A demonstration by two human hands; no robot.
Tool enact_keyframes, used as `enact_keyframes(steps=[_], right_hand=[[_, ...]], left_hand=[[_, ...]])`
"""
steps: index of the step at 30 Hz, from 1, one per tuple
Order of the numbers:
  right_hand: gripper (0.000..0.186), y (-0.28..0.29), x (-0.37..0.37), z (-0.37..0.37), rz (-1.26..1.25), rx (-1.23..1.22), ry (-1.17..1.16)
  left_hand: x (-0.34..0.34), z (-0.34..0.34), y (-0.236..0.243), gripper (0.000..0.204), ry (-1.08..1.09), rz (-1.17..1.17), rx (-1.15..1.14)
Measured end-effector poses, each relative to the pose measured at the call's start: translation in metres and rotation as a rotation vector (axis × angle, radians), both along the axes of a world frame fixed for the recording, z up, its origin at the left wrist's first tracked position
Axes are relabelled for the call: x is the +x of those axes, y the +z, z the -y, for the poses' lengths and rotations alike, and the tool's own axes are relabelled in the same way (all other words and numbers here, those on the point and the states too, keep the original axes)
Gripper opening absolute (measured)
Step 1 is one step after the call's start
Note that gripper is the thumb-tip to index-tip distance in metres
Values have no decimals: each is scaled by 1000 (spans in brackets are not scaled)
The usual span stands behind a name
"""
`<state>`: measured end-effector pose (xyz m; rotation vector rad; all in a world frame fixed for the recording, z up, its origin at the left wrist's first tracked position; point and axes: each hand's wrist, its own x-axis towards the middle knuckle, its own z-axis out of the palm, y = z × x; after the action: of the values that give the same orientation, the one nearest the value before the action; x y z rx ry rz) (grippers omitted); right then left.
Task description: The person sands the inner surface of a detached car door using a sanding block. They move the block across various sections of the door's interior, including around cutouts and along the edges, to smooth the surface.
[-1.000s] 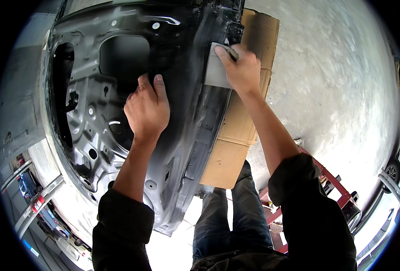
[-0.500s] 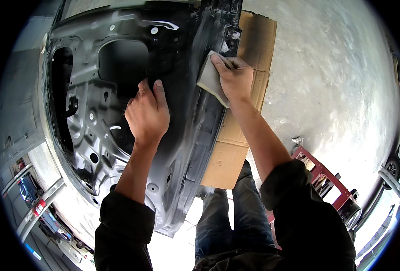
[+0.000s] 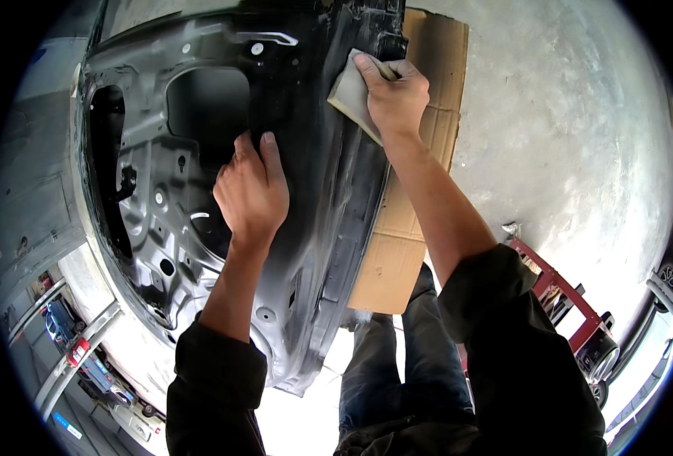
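A black metal car door panel (image 3: 313, 228) with cutouts lies beneath my hands, beside a brown cardboard sheet (image 3: 388, 266). My right hand (image 3: 397, 99) is closed on a pale grey, flexible sanding pad (image 3: 347, 95), thumb on top, against the door's right edge strip. The pad's underside is hidden. My left hand (image 3: 251, 186) is farther down and left, fingers curled at the rim of a large opening and thumb apart on the panel; its fingertips are partly hidden.
A grey concrete floor (image 3: 549, 144) lies to the right. A red metal stand (image 3: 555, 281) is at lower right, a parked car's wheel (image 3: 669, 277) beyond it. At lower left are metal rails (image 3: 74, 353) and a blue car (image 3: 61, 319). My legs show below the door.
My right hand dipped downward and the pad tilted; since half a second ago both have moved up along the door's edge. My left hand stays at about the same spot.
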<state>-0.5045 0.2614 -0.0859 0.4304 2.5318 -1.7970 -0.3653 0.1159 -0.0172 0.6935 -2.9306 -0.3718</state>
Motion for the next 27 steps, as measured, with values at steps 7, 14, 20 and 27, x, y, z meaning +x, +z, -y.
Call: enact_keyframes(steps=[7, 14, 20, 27], right_hand=[[47, 3, 12, -9, 59, 31, 126], [46, -9, 33, -17, 18, 23, 164], [51, -6, -6, -13, -79, 152, 87], [50, 2, -7, -8, -78, 231, 137]], left_hand=[[2, 5, -1, 39, 3, -21, 1], [1, 6, -1, 43, -2, -21, 12], [-9, -2, 6, 41, 44, 59, 27], [0, 4, -2, 39, -7, -15, 8]])
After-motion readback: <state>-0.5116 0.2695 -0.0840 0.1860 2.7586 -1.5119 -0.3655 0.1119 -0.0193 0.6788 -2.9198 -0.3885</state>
